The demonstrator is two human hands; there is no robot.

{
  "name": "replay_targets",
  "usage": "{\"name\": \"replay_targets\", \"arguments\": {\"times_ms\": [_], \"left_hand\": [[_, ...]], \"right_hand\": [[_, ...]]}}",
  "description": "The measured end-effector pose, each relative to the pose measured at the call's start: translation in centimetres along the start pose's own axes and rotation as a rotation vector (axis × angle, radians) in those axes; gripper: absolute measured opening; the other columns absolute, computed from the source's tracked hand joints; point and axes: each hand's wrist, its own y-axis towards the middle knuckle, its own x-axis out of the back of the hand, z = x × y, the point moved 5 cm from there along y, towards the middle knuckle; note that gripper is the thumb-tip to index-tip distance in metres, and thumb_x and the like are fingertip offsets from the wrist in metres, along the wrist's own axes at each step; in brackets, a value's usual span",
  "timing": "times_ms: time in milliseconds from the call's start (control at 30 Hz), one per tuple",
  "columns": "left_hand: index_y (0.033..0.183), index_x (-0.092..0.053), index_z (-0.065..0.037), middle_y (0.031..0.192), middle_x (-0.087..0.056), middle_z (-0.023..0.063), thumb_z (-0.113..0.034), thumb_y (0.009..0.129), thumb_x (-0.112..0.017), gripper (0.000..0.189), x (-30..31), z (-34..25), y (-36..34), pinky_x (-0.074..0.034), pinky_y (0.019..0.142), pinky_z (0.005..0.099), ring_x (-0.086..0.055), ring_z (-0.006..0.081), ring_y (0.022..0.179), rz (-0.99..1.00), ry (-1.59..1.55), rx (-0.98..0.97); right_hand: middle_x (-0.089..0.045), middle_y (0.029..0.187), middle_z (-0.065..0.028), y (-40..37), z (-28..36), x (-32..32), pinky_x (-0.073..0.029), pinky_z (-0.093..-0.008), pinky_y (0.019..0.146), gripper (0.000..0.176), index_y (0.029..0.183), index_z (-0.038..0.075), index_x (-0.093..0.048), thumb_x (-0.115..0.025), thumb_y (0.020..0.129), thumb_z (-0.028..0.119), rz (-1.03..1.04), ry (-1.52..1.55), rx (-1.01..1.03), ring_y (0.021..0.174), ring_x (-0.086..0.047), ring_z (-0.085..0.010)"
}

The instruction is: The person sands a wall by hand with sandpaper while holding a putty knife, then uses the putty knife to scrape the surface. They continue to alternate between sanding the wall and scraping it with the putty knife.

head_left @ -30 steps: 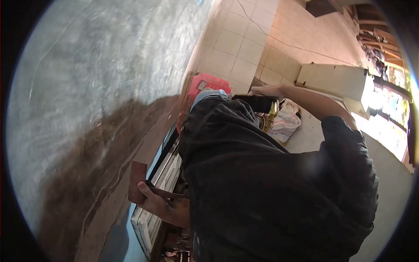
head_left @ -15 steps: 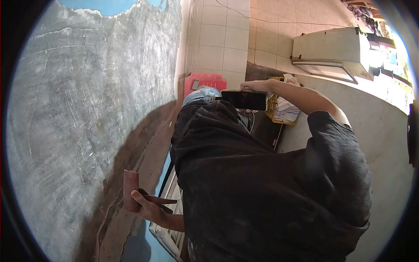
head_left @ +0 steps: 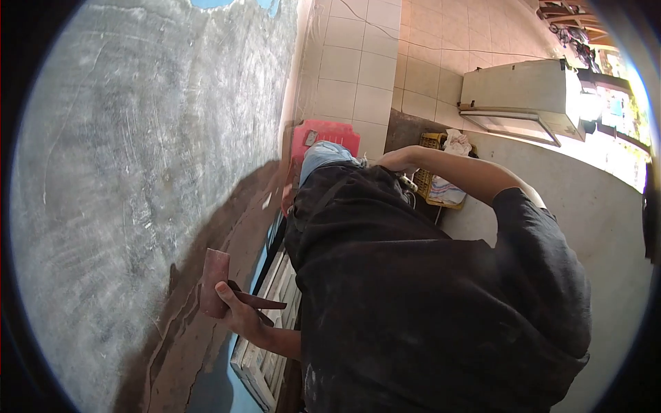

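Note:
My left hand [head_left: 237,313] is closed around a reddish-brown sheet of sandpaper [head_left: 216,275], thumb pressed on its face. Dark folded ends of the sheet stick out behind the fingers. The hand is close to the grey plastered wall [head_left: 124,179], by the brown strip along its edge. My right hand [head_left: 396,160] is at my hip beside the dark clothing [head_left: 372,186], its fingers mostly hidden. No phone shows in this view.
A pink plastic stool [head_left: 343,129] stands beyond my legs, a small grey object on it. Near my right hand is a yellow basket [head_left: 428,186] with cloths. Farther right is a white box-like cabinet [head_left: 513,89]. A white slatted frame [head_left: 265,354] lies below my left forearm.
My right hand has moved down to my hip, and the phone it held is out of sight. My left hand with the sandpaper has shifted slightly up and right.

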Motion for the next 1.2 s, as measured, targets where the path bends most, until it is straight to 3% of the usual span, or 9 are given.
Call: {"name": "replay_targets", "arguments": {"times_ms": [100, 300, 400, 533, 700, 800, 933, 1000, 1200], "left_hand": [[0.098, -0.067, 0.005, 0.087, -0.065, 0.0058, -0.046, 0.093, -0.057, 0.053, 0.5, 0.2, -1.3, -0.042, 0.068, 0.0287, -0.058, 0.0148, 0.081, -0.210, 0.059, 0.186], [0.097, -0.068, 0.004, 0.086, -0.066, 0.0055, -0.039, 0.093, -0.059, 0.044, 2.7, 5.1, -2.5, -0.043, 0.072, 0.0302, -0.059, 0.0165, 0.081, -0.077, 0.072, 0.306], [0.097, -0.068, 0.005, 0.091, -0.069, 0.0089, -0.031, 0.093, -0.059, 0.037, 1.6, 3.9, -1.3, -0.044, 0.074, 0.0316, -0.061, 0.0178, 0.081, 0.061, 0.041, 0.066], [0.100, -0.069, 0.002, 0.087, -0.065, 0.0053, -0.037, 0.093, -0.058, 0.042, 0.9, 2.4, -1.6, -0.043, 0.072, 0.0331, -0.056, 0.0170, 0.076, 0.073, -0.010, 0.065], [0.099, -0.069, 0.003, 0.095, -0.069, 0.0101, -0.031, 0.090, -0.062, 0.036, 0.1, 0.9, -0.7, -0.044, 0.075, 0.0333, -0.059, 0.0183, 0.081, 0.104, -0.115, -0.026], [0.101, -0.068, 0.002, 0.092, -0.067, 0.0072, -0.034, 0.087, -0.067, 0.039, 0.0, 1.8, -0.6, -0.045, 0.075, 0.0316, -0.059, 0.0167, 0.081, 0.097, -0.334, 0.058], [0.110, -0.062, 0.000, 0.093, -0.064, 0.0041, -0.039, 0.082, -0.074, 0.049, -0.9, 3.7, -2.5, -0.046, 0.073, 0.0286, -0.058, 0.0134, 0.082, 0.072, -0.840, 0.266], [0.114, -0.060, -0.001, 0.096, -0.064, 0.0043, -0.036, 0.082, -0.074, 0.049, -0.7, 3.8, -2.8, -0.047, 0.073, 0.0271, -0.058, 0.0121, 0.085, 0.190, -0.925, 0.285], [0.106, -0.066, 0.000, 0.091, -0.065, 0.0038, -0.019, 0.088, -0.069, 0.026, 1.7, 1.4, -3.0, -0.048, 0.069, 0.0255, -0.058, 0.0096, 0.080, -0.038, -0.730, 0.114]], "right_hand": [[-0.026, 0.152, -0.0155, -1.5, 0.6, -1.0, -0.030, -0.0593, 0.107, 0.080, 0.150, 0.017, -0.019, -0.042, 0.089, 0.063, -0.108, -0.003, 0.073, 0.135, -0.033, -0.0366], [-0.037, 0.144, -0.0208, -4.0, -2.5, 0.1, -0.041, -0.0472, 0.103, 0.078, 0.149, 0.016, -0.023, -0.064, 0.086, 0.037, 0.060, -0.007, 0.181, 0.128, -0.043, -0.0326], [-0.050, 0.133, -0.0209, 0.3, -3.2, 2.4, -0.045, -0.0396, 0.100, 0.077, 0.146, 0.013, -0.030, -0.071, 0.083, 0.026, -0.128, -0.189, 0.249, 0.124, -0.048, -0.0284], [-0.056, 0.128, -0.0192, 3.2, -0.1, 4.8, -0.044, -0.0411, 0.099, 0.065, 0.137, 0.013, -0.045, -0.070, 0.081, 0.035, -0.520, -0.837, 0.352, 0.121, -0.052, -0.0328], [-0.059, 0.121, -0.0199, 0.4, 11.5, 2.2, -0.042, -0.0426, 0.100, 0.048, 0.130, 0.009, -0.052, -0.062, 0.088, 0.029, -0.676, -0.866, 0.635, 0.116, -0.054, -0.0323], [-0.060, 0.120, -0.0181, -3.3, 19.9, -6.3, -0.043, -0.0399, 0.098, 0.051, 0.132, 0.005, -0.050, -0.060, 0.091, 0.035, -0.409, -0.702, 0.916, 0.115, -0.055, -0.0284], [-0.058, 0.120, -0.0120, -4.9, 23.4, -16.8, -0.045, -0.0366, 0.092, 0.062, 0.136, 0.001, -0.046, -0.052, 0.095, 0.047, 0.303, -0.324, 0.966, 0.106, -0.056, -0.0202], [-0.056, 0.121, -0.0115, -5.6, 23.9, -20.9, -0.046, -0.0364, 0.090, 0.059, 0.135, 0.001, -0.045, -0.048, 0.097, 0.046, 0.427, -0.514, 1.098, 0.105, -0.055, -0.0183], [-0.062, 0.110, -0.0143, -7.2, 26.0, -26.3, -0.047, -0.0382, 0.087, 0.050, 0.124, -0.002, -0.052, -0.044, 0.099, 0.041, 0.181, -0.737, 1.057, 0.099, -0.061, -0.0243]]}}
